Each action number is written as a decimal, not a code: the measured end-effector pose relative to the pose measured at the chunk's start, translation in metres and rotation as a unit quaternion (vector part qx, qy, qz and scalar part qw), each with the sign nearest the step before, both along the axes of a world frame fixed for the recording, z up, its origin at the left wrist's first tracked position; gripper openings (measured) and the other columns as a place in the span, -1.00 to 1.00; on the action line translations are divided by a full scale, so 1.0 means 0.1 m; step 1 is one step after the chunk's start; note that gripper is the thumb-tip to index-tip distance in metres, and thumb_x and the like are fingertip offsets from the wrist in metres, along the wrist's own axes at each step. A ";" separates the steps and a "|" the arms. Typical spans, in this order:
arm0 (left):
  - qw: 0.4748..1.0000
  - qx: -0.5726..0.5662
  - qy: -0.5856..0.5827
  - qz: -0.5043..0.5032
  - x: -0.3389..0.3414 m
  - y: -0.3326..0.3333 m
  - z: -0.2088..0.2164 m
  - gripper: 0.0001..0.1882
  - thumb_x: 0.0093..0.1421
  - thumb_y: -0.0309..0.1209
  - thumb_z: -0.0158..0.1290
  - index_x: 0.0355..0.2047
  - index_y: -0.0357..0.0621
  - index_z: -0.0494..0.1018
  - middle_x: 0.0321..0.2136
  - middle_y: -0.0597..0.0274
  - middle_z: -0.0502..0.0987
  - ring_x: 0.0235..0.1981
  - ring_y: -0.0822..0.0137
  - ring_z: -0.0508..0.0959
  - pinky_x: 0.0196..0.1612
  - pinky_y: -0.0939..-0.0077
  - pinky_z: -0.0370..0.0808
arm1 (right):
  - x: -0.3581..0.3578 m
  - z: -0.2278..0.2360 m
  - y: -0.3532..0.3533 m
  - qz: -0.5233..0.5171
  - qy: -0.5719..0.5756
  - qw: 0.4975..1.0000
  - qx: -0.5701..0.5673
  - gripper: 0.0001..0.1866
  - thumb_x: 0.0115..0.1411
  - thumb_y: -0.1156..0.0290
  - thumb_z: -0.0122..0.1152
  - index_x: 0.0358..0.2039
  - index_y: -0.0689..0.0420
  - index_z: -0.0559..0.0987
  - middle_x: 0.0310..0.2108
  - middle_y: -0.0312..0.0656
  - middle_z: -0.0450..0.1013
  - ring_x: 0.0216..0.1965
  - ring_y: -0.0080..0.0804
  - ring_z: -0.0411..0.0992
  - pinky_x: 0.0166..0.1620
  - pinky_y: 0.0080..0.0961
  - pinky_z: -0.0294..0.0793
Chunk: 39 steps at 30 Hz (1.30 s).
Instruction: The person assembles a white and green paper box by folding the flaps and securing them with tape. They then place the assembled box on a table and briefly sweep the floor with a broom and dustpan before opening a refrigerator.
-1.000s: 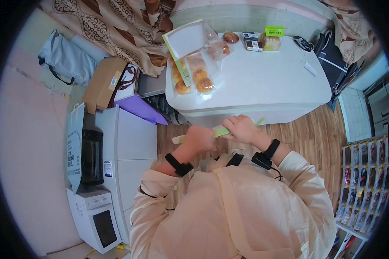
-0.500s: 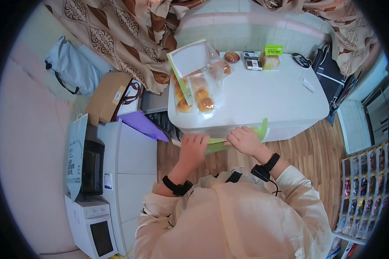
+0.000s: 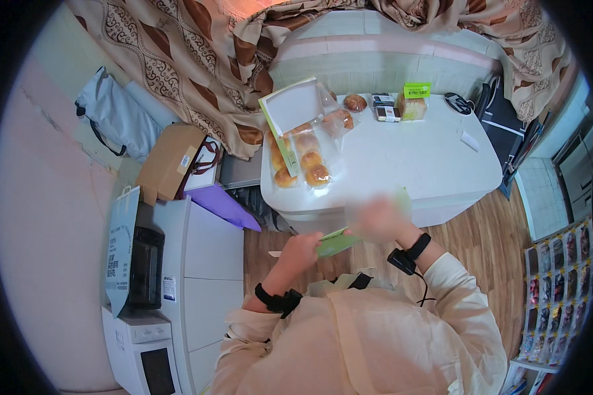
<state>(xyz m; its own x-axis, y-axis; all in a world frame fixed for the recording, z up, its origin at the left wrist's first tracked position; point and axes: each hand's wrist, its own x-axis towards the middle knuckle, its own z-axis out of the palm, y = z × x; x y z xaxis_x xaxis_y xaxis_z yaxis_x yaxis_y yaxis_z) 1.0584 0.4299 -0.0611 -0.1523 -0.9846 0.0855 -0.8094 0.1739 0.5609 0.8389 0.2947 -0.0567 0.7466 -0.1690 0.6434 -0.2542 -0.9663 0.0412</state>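
Observation:
In front of the table's near edge, my left hand [image 3: 299, 251] is closed on a thin green piece of packaging [image 3: 336, 243]. A pale end sticks out left of that hand. My right hand [image 3: 377, 217] is raised at the other end, its fingers largely blurred; a fingertip meets the green edge, and pale green shows beyond the hand. On the table, clear plastic packs of round golden buns [image 3: 317, 174] lie at the left. Over them leans an open green-edged card cover [image 3: 295, 112] with a white inside.
The white table [image 3: 402, 155] also bears a brown bun [image 3: 355, 103], small dark packs [image 3: 386, 113], bagged bread [image 3: 413, 106] with a green top and a black coiled cable [image 3: 458, 103]. A white cabinet [image 3: 211, 243] and a cardboard box [image 3: 171, 158] stand left; a pocketed rack [image 3: 560, 296] hangs right.
Both hands have come slightly lower in the view with the green packaging, which now tilts up toward the right. My right hand has become blurred. The view has shifted a little.

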 end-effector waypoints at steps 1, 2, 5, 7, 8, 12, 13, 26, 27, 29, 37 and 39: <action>1.000 0.012 0.001 0.000 0.01 0.01 0.00 -0.90 -0.02 -0.51 -0.02 -0.43 -0.19 0.36 -0.54 -0.10 0.47 -0.42 -0.16 0.47 -0.38 0.03 0.39 | 0.01 0.07 0.04 -0.001 0.009 1.000 0.025 -0.45 0.01 -0.16 0.20 -0.75 0.05 0.37 -0.76 -0.30 0.17 -0.73 -0.35 0.17 -0.62 -0.37 0.11; 0.999 0.028 0.014 -0.006 0.00 0.01 0.00 -0.89 -0.01 -0.50 -0.02 -0.41 -0.19 0.36 -0.52 -0.11 0.47 -0.40 -0.16 0.47 -0.38 0.03 0.38 | 0.00 0.08 0.05 0.008 0.012 1.000 0.020 -0.46 0.03 -0.14 0.19 -0.75 0.05 0.36 -0.75 -0.29 0.18 -0.71 -0.35 0.19 -0.59 -0.37 0.14; 0.995 0.074 0.063 -0.022 -0.15 -0.07 -0.01 -0.84 0.05 -0.45 -0.01 -0.33 -0.19 0.39 -0.44 -0.14 0.48 -0.35 -0.18 0.47 -0.34 0.05 0.39 | 0.00 0.14 0.07 0.039 0.039 0.998 0.022 -0.52 0.08 -0.08 0.14 -0.70 0.06 0.38 -0.69 -0.27 0.22 -0.62 -0.34 0.25 -0.49 -0.36 0.23; 0.988 0.102 0.113 -0.023 -0.30 -0.15 -0.07 -0.78 0.09 -0.42 -0.01 -0.23 -0.18 0.40 -0.38 -0.17 0.49 -0.30 -0.19 0.46 -0.31 0.10 0.40 | 0.08 0.24 0.17 0.069 0.081 0.993 0.053 -0.58 0.12 -0.03 0.11 -0.61 0.07 0.42 -0.61 -0.26 0.27 -0.52 -0.33 0.30 -0.40 -0.34 0.29; 0.986 0.095 0.139 -0.017 -0.31 -0.17 -0.13 -0.75 0.11 -0.42 -0.01 -0.18 -0.17 0.39 -0.34 -0.17 0.49 -0.27 -0.15 0.47 -0.26 0.15 0.41 | 0.07 0.13 0.18 0.070 0.089 0.993 0.027 -0.62 0.14 0.01 0.09 -0.51 0.09 0.44 -0.52 -0.25 0.30 -0.44 -0.32 0.32 -0.33 -0.35 0.32; 0.962 0.084 0.258 0.024 0.09 -0.18 -0.40 -0.67 0.17 -0.45 -0.02 -0.03 -0.18 0.36 -0.19 -0.03 0.51 -0.19 0.12 0.50 -0.10 0.37 0.39 | 0.05 0.25 0.30 0.039 0.047 0.988 0.140 -0.64 0.16 0.16 0.09 -0.16 0.16 0.44 -0.21 -0.18 0.38 -0.18 -0.23 0.35 -0.07 -0.32 0.34; 0.950 0.105 0.291 0.039 0.24 -0.08 -0.42 -0.66 0.18 -0.47 -0.02 -0.01 -0.19 0.36 -0.16 0.04 0.52 -0.17 0.21 0.50 -0.06 0.43 0.38 | 0.01 0.42 0.38 -0.007 0.033 0.979 0.199 -0.62 0.15 0.19 0.10 -0.11 0.18 0.42 -0.14 -0.16 0.37 -0.12 -0.21 0.33 -0.01 -0.29 0.31; 0.943 0.025 0.306 0.128 0.31 0.19 -0.02 -0.50 0.06 -0.52 0.11 0.04 -0.24 0.28 -0.02 0.15 0.30 -0.01 0.24 0.32 0.03 0.37 0.29 | -0.23 -0.09 0.32 -0.012 -0.045 0.809 0.586 -0.73 0.23 0.28 -0.03 -0.50 0.22 0.44 -0.54 -0.22 0.42 -0.48 -0.32 0.38 -0.37 -0.41 0.37; 0.961 -0.057 0.197 0.187 0.26 0.20 0.01 -0.46 0.02 -0.52 0.13 0.05 -0.22 0.28 0.01 0.12 0.26 0.01 0.17 0.30 0.05 0.31 0.27 | -0.20 -0.10 0.33 -0.014 -0.042 0.736 0.675 -0.72 0.25 0.27 -0.04 -0.46 0.21 0.47 -0.53 -0.26 0.44 -0.49 -0.41 0.38 -0.38 -0.45 0.38; 0.954 -0.171 0.034 0.245 0.12 0.23 0.12 -0.44 -0.03 -0.47 0.16 0.03 -0.18 0.31 0.04 0.08 0.19 0.03 0.08 0.25 0.08 0.21 0.20 | -0.12 -0.11 0.36 -0.021 -0.018 0.629 0.777 -0.71 0.27 0.26 -0.03 -0.36 0.22 0.53 -0.48 -0.32 0.47 -0.49 -0.55 0.37 -0.41 -0.53 0.38; 0.962 -0.002 -0.241 -0.131 -0.13 0.47 0.11 -0.78 0.06 -0.30 0.03 -0.27 -0.05 0.40 -0.40 0.20 0.47 -0.29 0.20 0.52 -0.21 0.18 0.39 | 0.19 -0.53 0.59 0.019 0.264 0.501 0.824 -0.61 0.26 0.18 0.00 -0.10 0.23 0.53 -0.23 -0.37 0.47 -0.26 -0.60 0.35 -0.11 -0.61 0.32; 0.970 0.018 -0.215 -0.109 -0.12 0.56 0.04 -0.84 0.05 -0.30 0.03 -0.41 -0.05 0.34 -0.49 0.23 0.45 -0.41 0.19 0.52 -0.38 0.22 0.40 | 0.20 -0.48 0.67 0.034 0.239 0.562 0.791 -0.53 0.25 0.05 -0.02 -0.16 0.24 0.54 -0.22 -0.29 0.48 -0.24 -0.53 0.35 -0.15 -0.53 0.33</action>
<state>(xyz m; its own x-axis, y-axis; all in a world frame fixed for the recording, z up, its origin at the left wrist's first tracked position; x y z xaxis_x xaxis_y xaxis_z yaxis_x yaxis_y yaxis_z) 1.0461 0.4855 -0.0576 -0.3712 -0.9262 -0.0653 -0.9162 0.3540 0.1878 0.8594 0.3619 -0.1052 0.8093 -0.2082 -0.5492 -0.5402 0.1034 -0.8352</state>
